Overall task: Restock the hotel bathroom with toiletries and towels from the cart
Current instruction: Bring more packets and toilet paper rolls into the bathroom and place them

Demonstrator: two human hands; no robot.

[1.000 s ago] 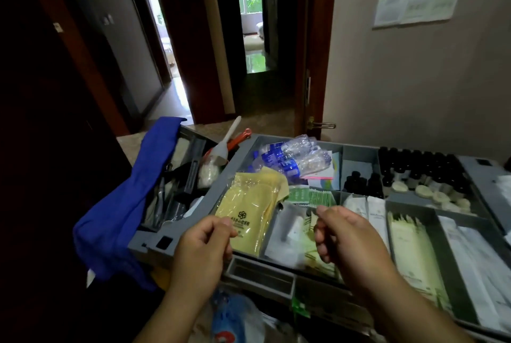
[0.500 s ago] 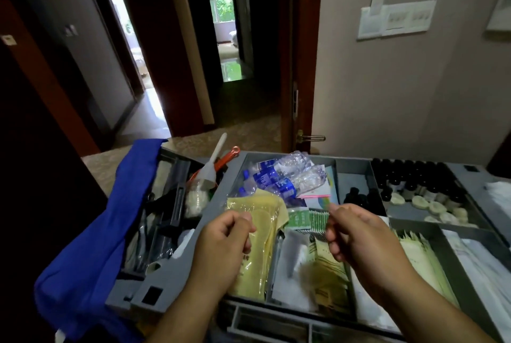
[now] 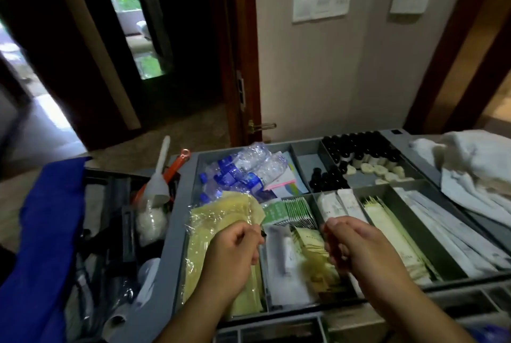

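Now both our hands hover over the front of the tray (image 3: 177, 232) on the cart. Our left hand (image 3: 232, 257) is above the yellow packets (image 3: 215, 221), its fingers curled and the thumb against the forefinger. Our right hand (image 3: 356, 248) is curled too, over the middle compartments. Whether they pinch something small, we cannot tell. Water bottles (image 3: 249, 168) lie in the back left compartment. Towels (image 3: 470, 165) lie on the right side of the cart.
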